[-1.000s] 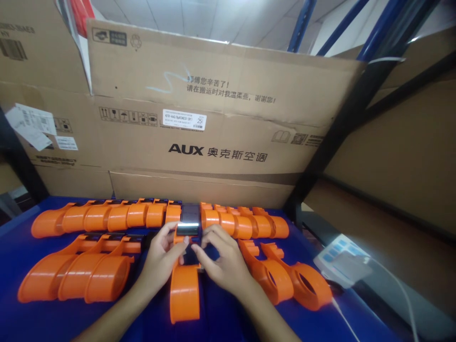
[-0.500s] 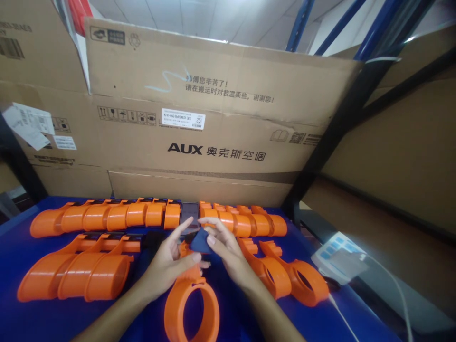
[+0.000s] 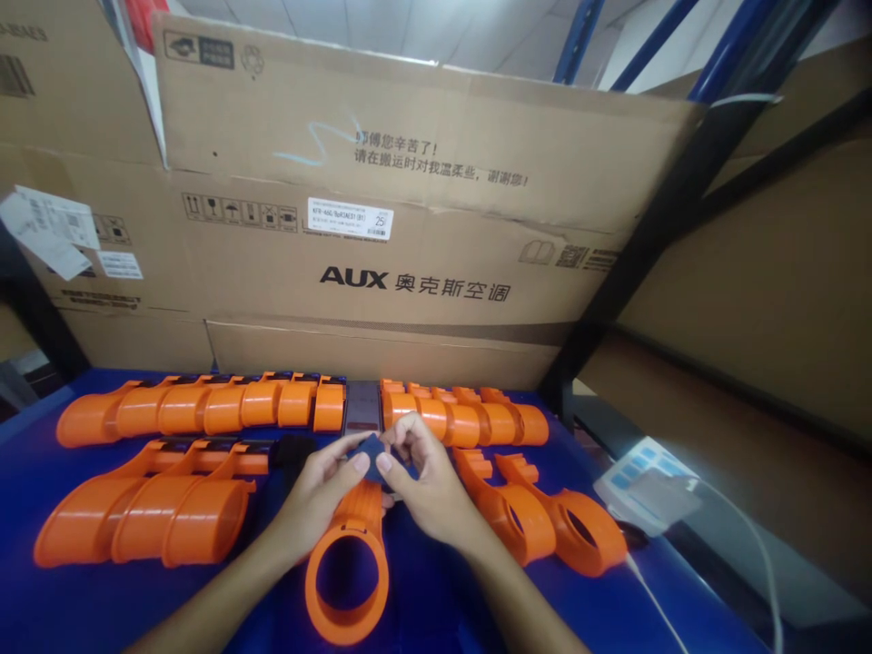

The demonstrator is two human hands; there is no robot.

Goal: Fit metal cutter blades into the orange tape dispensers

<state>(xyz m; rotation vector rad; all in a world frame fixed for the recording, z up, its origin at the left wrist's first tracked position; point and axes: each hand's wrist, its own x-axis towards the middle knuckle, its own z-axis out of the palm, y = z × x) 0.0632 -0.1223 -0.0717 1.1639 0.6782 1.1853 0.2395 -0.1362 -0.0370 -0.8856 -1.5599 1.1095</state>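
Taking the small dark blue piece (image 3: pixel 371 451) as the clock's centre, the left hand (image 3: pixel 322 490) pinches it from 9 o'clock, thumb on top, and the right hand (image 3: pixel 428 481) pinches it from 3 o'clock. An orange plastic ring with a handle (image 3: pixel 351 523) lies at 6 o'clock, its handle running up under the fingers, where the grip is hidden. At 12 o'clock sits a dark rectangular panel (image 3: pixel 362 407) on the blue bench (image 3: pixel 436 604). Similar orange plastic pieces (image 3: pixel 222 409) line up towards 10, 8, 2 and 4 o'clock.
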